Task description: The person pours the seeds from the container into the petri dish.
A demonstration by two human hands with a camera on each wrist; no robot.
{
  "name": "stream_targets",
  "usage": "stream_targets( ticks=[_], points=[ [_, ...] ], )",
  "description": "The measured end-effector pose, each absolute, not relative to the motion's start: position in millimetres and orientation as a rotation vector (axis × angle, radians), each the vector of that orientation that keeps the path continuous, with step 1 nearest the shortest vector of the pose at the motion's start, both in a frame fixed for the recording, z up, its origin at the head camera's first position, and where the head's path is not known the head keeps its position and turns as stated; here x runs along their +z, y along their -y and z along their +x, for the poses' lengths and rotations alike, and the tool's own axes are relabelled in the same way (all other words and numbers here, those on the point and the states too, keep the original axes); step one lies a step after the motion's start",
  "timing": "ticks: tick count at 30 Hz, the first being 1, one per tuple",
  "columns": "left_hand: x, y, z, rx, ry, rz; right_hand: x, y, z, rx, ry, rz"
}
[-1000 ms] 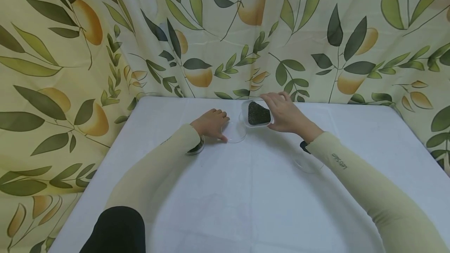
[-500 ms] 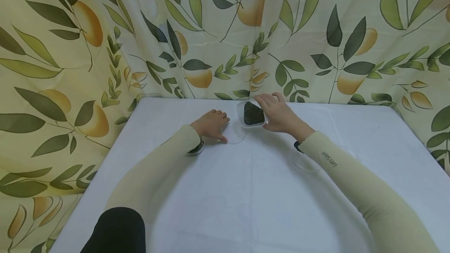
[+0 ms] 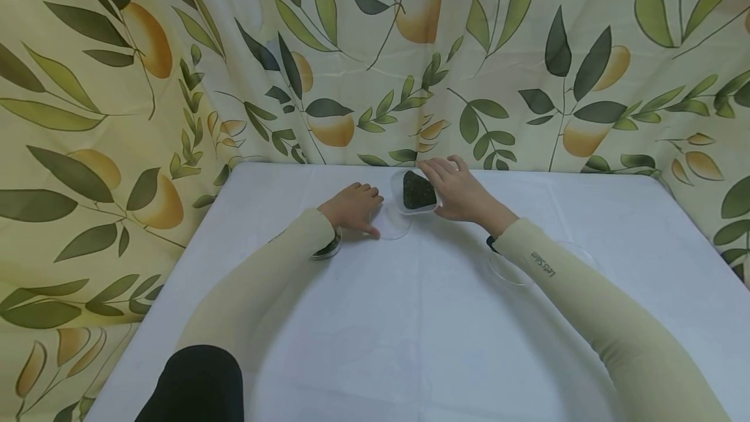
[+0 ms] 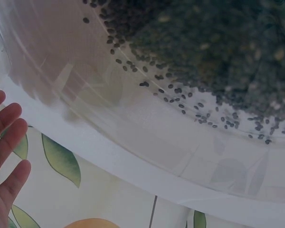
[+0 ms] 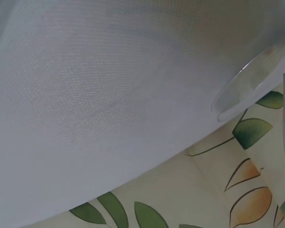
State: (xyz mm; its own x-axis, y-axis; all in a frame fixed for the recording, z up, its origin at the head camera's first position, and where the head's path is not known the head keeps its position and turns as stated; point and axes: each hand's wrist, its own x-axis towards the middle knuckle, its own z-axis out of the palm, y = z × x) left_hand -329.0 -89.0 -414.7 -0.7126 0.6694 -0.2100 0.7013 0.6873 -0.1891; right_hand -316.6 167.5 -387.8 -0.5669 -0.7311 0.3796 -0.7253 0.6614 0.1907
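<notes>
Inside the dish [image 4: 123, 130] — seeds [image 4: 178, 90] only the left wrist view separates.

In front of me hangs a cream curtain [image 3: 375, 57], printed with dark and light green leaves [image 3: 327, 8] and orange fruits [image 3: 331, 130]. It falls in soft folds and carries on along both sides of the table [image 3: 363, 331] before me, looking yellower to my left. The table's top is white, finely woven where I see it close up, with a faint crease [image 3: 420, 318] running down its middle. The light around me is dull and soft.
</notes>
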Motion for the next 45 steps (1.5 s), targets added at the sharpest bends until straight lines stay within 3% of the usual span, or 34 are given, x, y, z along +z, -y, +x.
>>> stream_targets(
  ticks=[45],
  points=[
    [-412.6,88.6,-326.7,-0.376,-2.765,1.128,-381.9,-155.2,-314.0,-0.1,2.353,1.205]
  ],
)
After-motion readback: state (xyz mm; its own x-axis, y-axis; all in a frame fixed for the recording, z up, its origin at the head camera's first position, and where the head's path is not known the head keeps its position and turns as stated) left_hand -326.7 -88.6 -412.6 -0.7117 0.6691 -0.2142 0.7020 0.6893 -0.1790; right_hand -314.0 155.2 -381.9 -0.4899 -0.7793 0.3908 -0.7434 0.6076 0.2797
